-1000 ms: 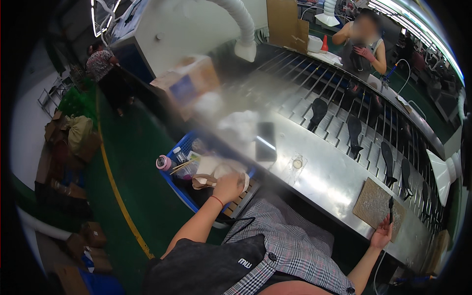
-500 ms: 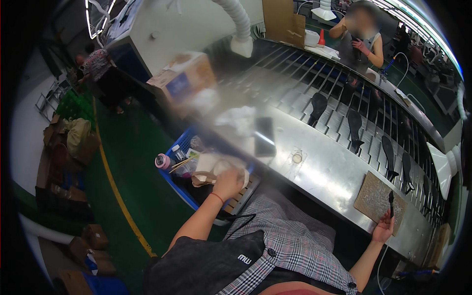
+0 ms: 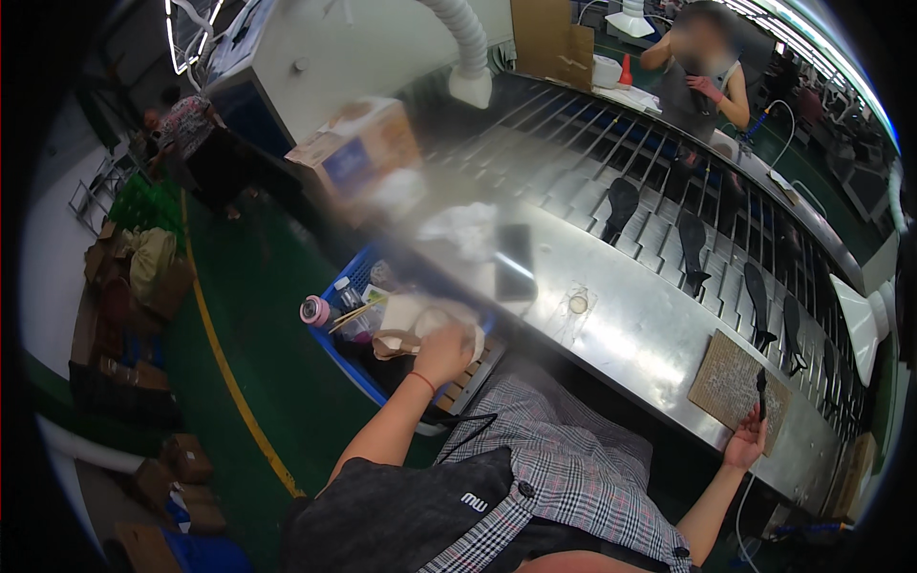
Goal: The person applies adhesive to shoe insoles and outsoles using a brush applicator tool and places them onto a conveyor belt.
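My left hand (image 3: pixel 445 353) reaches into the blue basket (image 3: pixel 355 382) beside my lap, on a crumpled cream-coloured wrap (image 3: pixel 403 313) of paper or cloth. Haze blurs its fingers, so their grip is unclear. At the right, the fingers of my right hand (image 3: pixel 745 442) are closed around the lower end of a slim black tool (image 3: pixel 761 386), which points up and away from me. Its exact kind does not show. Under the tool lies a rough brown board (image 3: pixel 723 377) on the metal worktop (image 3: pixel 611 329).
Several black curved pieces, one a flat blade shape (image 3: pixel 690 244), lie on the slatted metal conveyor (image 3: pixel 573 196). A dark phone-like slab (image 3: pixel 514 263), white crumpled tissue (image 3: pixel 458 229) and a cardboard box (image 3: pixel 358 153) stand left. A pink-capped bottle (image 3: pixel 315 310) sits in the basket. A co-worker (image 3: pixel 705 81) is across.
The black pieces on the conveyor have shifted very slightly to the right. Both my hands stay in nearly the same places.
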A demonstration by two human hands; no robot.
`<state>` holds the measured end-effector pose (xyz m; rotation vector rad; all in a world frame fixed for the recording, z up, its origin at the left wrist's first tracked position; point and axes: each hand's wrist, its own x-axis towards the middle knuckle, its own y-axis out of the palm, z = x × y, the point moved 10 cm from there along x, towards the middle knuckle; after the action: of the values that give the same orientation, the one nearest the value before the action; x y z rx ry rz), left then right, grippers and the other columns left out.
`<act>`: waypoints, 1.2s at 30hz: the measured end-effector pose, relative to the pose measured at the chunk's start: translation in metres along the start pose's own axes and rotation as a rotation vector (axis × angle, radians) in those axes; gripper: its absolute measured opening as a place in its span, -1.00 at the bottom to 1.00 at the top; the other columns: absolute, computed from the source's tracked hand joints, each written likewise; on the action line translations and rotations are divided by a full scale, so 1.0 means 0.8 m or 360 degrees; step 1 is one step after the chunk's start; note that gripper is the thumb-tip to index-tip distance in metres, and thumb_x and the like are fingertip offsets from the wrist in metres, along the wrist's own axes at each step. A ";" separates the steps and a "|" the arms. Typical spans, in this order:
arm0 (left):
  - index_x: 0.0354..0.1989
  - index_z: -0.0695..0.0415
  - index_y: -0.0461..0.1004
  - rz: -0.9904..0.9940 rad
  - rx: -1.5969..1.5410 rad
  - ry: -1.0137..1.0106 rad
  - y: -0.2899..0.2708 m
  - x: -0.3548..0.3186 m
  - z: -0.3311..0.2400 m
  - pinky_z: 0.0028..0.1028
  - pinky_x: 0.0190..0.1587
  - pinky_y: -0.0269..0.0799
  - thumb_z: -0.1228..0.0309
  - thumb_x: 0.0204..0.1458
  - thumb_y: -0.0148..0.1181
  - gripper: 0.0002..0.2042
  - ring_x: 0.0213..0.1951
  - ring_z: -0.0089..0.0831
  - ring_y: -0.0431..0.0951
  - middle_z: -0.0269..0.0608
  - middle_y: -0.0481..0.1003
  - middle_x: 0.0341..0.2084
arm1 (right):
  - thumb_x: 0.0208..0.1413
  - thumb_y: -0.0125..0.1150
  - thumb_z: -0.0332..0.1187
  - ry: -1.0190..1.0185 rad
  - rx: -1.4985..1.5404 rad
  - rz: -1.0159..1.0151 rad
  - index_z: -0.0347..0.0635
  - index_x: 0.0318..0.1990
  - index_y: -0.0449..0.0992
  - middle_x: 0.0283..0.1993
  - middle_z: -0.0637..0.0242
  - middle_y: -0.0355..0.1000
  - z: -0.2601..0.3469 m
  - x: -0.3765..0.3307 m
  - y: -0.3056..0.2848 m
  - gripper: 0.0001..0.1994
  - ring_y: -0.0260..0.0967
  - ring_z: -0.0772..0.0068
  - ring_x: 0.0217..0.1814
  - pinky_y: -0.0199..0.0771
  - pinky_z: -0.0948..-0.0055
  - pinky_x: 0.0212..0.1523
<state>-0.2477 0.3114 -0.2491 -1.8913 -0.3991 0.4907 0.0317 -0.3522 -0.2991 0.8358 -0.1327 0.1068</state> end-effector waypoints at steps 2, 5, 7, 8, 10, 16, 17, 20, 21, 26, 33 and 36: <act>0.16 0.09 0.26 0.0003 -0.0007 0.0000 0.000 0.003 0.001 -0.15 0.18 0.16 0.20 0.02 0.09 -0.49 0.15 -0.13 0.31 -0.10 0.30 0.15 | 0.31 -0.13 -0.32 0.0000 -0.0002 -0.0010 -0.34 0.22 0.24 0.17 0.04 0.35 0.000 0.000 0.001 -0.60 0.37 0.36 0.07 0.35 0.46 0.10; 0.16 0.10 0.25 -0.0008 -0.0025 0.0007 -0.001 0.003 0.002 -0.15 0.18 0.16 0.21 0.01 0.10 -0.48 0.14 -0.13 0.31 -0.10 0.31 0.14 | 0.31 -0.13 -0.31 0.0006 -0.0008 0.0001 -0.34 0.22 0.24 0.16 0.04 0.35 -0.001 0.001 0.005 -0.60 0.37 0.36 0.07 0.35 0.46 0.10; 0.16 0.11 0.25 -0.0028 -0.0034 -0.0003 -0.002 0.000 0.004 -0.15 0.18 0.16 0.22 0.01 0.11 -0.48 0.14 -0.13 0.31 -0.10 0.31 0.14 | 0.31 -0.13 -0.31 -0.0002 -0.0035 -0.0047 -0.35 0.21 0.25 0.15 0.05 0.36 -0.004 0.002 0.010 -0.60 0.37 0.37 0.06 0.35 0.46 0.10; 0.17 0.11 0.25 -0.0050 -0.0046 0.0013 -0.004 -0.002 0.003 -0.15 0.18 0.16 0.22 0.00 0.11 -0.47 0.14 -0.12 0.32 -0.09 0.31 0.14 | 0.31 -0.13 -0.31 0.0008 -0.0030 -0.0040 -0.35 0.21 0.25 0.15 0.05 0.36 -0.004 0.003 0.011 -0.60 0.37 0.37 0.06 0.35 0.46 0.10; 0.17 0.12 0.25 -0.0090 -0.0058 0.0005 -0.007 -0.004 0.004 -0.15 0.18 0.17 0.22 -0.01 0.11 -0.47 0.13 -0.12 0.32 -0.08 0.31 0.14 | 0.30 -0.12 -0.32 0.0018 -0.0035 0.0053 -0.36 0.20 0.26 0.14 0.06 0.37 -0.003 0.005 0.015 -0.60 0.37 0.38 0.07 0.33 0.46 0.11; -0.18 0.17 0.39 -0.0684 0.0043 0.0335 -0.025 -0.013 -0.008 -0.13 -0.14 0.36 0.29 -0.11 0.12 -0.68 -0.20 -0.05 0.46 -0.04 0.44 -0.25 | 0.31 -0.13 -0.33 0.0066 0.0026 0.0143 -0.39 0.17 0.29 0.15 0.08 0.37 -0.002 0.003 0.011 -0.62 0.36 0.36 0.09 0.32 0.43 0.12; -0.16 0.16 0.37 -0.0687 0.0051 0.0327 -0.023 -0.014 -0.006 -0.14 -0.13 0.35 0.29 -0.10 0.11 -0.67 -0.17 -0.08 0.46 -0.06 0.43 -0.22 | 0.31 -0.13 -0.33 0.0080 0.0047 0.0171 -0.40 0.17 0.29 0.15 0.08 0.37 -0.004 0.005 0.012 -0.62 0.36 0.36 0.09 0.32 0.43 0.12; -0.15 0.15 0.37 -0.0655 0.0073 0.0290 -0.019 -0.012 0.000 -0.15 -0.12 0.34 0.28 -0.10 0.11 -0.66 -0.15 -0.10 0.45 -0.08 0.43 -0.23 | 0.31 -0.13 -0.33 0.0087 0.0055 0.0111 -0.41 0.16 0.30 0.15 0.07 0.37 -0.005 0.005 0.012 -0.62 0.37 0.35 0.09 0.33 0.44 0.11; -0.15 0.15 0.37 -0.0660 0.0071 0.0283 -0.020 -0.013 0.002 -0.15 -0.12 0.34 0.28 -0.10 0.11 -0.66 -0.15 -0.10 0.45 -0.08 0.43 -0.23 | 0.31 -0.13 -0.33 0.0082 0.0044 0.0022 -0.42 0.15 0.30 0.15 0.06 0.37 -0.006 0.005 0.007 -0.62 0.37 0.35 0.09 0.34 0.44 0.11; -0.16 0.13 0.36 -0.0710 0.0062 0.0286 -0.021 -0.015 0.006 -0.14 -0.10 0.32 0.27 -0.10 0.10 -0.68 -0.14 -0.11 0.44 -0.11 0.42 -0.22 | 0.31 -0.13 -0.33 0.0091 0.0041 0.0091 -0.43 0.15 0.30 0.15 0.05 0.36 -0.008 0.009 0.007 -0.62 0.37 0.35 0.07 0.35 0.44 0.09; 0.19 0.13 0.22 -0.0049 -0.0022 0.0000 -0.003 0.000 0.018 -0.14 0.21 0.13 0.17 0.01 0.10 -0.44 0.17 -0.09 0.27 -0.03 0.24 0.20 | 0.31 -0.12 -0.33 0.0069 0.0026 0.0116 -0.44 0.15 0.30 0.14 0.05 0.38 -0.007 0.009 0.011 -0.62 0.38 0.35 0.06 0.35 0.45 0.09; 0.19 0.13 0.23 -0.0070 -0.0002 -0.0003 -0.002 0.001 0.023 -0.14 0.20 0.13 0.17 0.00 0.10 -0.44 0.16 -0.08 0.28 -0.03 0.24 0.20 | 0.31 -0.12 -0.33 0.0069 0.0001 0.0132 -0.45 0.15 0.30 0.14 0.06 0.38 -0.010 0.009 0.019 -0.62 0.38 0.36 0.06 0.34 0.46 0.09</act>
<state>-0.2563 0.3270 -0.2534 -1.8792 -0.4413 0.4635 0.0371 -0.3358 -0.2923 0.8281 -0.1268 0.2027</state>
